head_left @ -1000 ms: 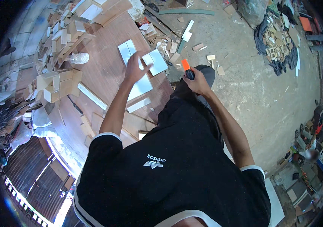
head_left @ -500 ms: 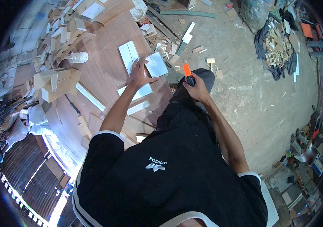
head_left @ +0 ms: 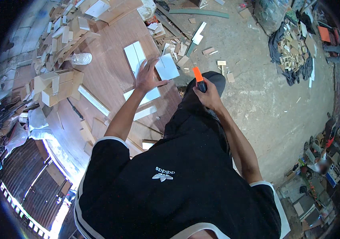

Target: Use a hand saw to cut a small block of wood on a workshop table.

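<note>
My left hand (head_left: 146, 79) lies with spread fingers over several white panels on a brown wood-grain surface (head_left: 112, 49). Its fingertips rest by the inner edge of a long white panel (head_left: 133, 53) that has a dark line along it. Beside the fingers, to the right, is a squarish white panel (head_left: 167, 68); another white panel (head_left: 152, 95) is partly under the wrist. My right hand (head_left: 211, 97) is closed around a short orange-and-black handheld object (head_left: 198, 75) above my right knee, its orange end pointing up and away. What kind of object it is, I cannot make out.
A short white strip (head_left: 144, 113) and a longer one (head_left: 94, 100) lie on the brown surface. To the left stand a box-like wooden piece (head_left: 60, 87) and a clear plastic container (head_left: 81, 59). Wood offcuts (head_left: 293, 49) fill a dark sheet on the concrete floor (head_left: 269, 115).
My left hand has shifted very slightly toward the right, its fingers closer together over the panels. The right hand keeps its hold on the orange-and-black object, almost unmoved.
</note>
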Demonstrator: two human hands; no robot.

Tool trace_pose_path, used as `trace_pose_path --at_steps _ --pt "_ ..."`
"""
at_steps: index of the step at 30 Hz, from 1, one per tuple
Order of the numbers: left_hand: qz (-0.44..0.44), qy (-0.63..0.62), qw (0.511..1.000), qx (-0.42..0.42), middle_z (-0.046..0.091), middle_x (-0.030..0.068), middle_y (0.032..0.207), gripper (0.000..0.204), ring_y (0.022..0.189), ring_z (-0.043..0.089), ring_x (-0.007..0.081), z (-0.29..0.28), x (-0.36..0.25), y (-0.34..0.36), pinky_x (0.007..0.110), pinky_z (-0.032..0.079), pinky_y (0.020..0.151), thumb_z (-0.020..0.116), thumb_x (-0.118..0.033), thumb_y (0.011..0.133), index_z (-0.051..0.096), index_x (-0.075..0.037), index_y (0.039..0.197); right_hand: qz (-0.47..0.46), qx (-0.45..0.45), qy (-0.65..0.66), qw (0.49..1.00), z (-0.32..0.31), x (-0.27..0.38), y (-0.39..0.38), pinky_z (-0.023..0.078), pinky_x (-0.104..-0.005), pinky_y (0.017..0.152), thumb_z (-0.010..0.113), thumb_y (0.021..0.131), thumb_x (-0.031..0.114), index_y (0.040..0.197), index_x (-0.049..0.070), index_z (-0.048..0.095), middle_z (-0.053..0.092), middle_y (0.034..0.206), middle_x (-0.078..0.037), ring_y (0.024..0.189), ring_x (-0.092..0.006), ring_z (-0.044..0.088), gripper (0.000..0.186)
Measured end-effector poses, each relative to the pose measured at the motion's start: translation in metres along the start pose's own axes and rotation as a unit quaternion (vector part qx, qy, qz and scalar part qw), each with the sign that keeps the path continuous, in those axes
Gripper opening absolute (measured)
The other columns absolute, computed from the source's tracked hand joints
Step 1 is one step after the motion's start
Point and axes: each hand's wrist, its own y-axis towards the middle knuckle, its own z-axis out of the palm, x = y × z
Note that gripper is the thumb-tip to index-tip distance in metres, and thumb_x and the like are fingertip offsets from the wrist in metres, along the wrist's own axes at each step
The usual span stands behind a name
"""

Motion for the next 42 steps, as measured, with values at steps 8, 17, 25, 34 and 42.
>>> trace_pose_path --at_steps 8,17,25,34,42 --pt "-0.017 0.023 1.0 0.005 0.042 0.009 0.145 0.107 0.138 0.035 0.0218 -0.001 -0.008 0.005 0.044 0.013 0.119 0.076 -0.065 0.06 0.033 -0.01 0.142 -0.053 -0.01 0.077 0.996 -0.005 0.048 -0.03 0.039 -0.025 0.067 0.066 0.083 0.004 0.086 0.002 0.051 0.045 0.075 0.0 0.072 -0.009 0.042 0.015" --pt "-0.05 0.063 0.996 0.049 0.035 0.0039 0.15 0.109 0.142 0.027 0.0157 0.005 -0.008 0.01 0.039 0.009 0.121 0.072 -0.07 0.06 0.031 -0.014 0.144 -0.062 0.01 0.069 0.996 -0.01 0.085 -0.057 0.046 -0.0292 0.073 0.065 0.083 0.005 0.106 -0.002 0.057 0.061 0.082 -0.011 0.077 -0.0125 0.055 0.026" --pt "-0.033 0.046 0.998 0.039 0.033 0.0074 0.151 0.111 0.142 0.026 0.0186 0.011 -0.003 0.012 0.039 0.009 0.121 0.071 -0.072 0.06 0.03 -0.012 0.144 -0.094 0.008 0.068 0.993 -0.013 0.103 -0.069 0.047 -0.0305 0.074 0.065 0.082 0.003 0.103 -0.002 0.056 0.061 0.082 -0.012 0.077 -0.0129 0.056 0.024" --pt "-0.041 0.003 0.998 0.047 0.037 0.0149 0.148 0.123 0.136 0.037 0.0264 0.014 0.001 0.014 0.044 0.014 0.119 0.076 -0.068 0.056 0.021 -0.005 0.147 -0.109 0.019 0.079 0.991 -0.018 0.122 -0.087 0.044 -0.0293 0.072 0.066 0.081 0.002 0.097 0.0 0.054 0.055 0.079 -0.01 0.074 -0.0136 0.052 0.02" --pt "0.058 -0.024 0.996 -0.057 0.032 0.0143 0.15 0.095 0.141 0.028 0.0295 0.014 0.0 0.008 0.05 0.022 0.114 0.083 -0.052 0.061 0.045 0.003 0.128 -0.126 0.048 0.087 0.987 -0.023 0.143 -0.105 0.043 -0.0281 0.067 0.067 0.081 0.0 0.094 0.0 0.055 0.053 0.076 -0.008 0.069 -0.0158 0.053 0.018"
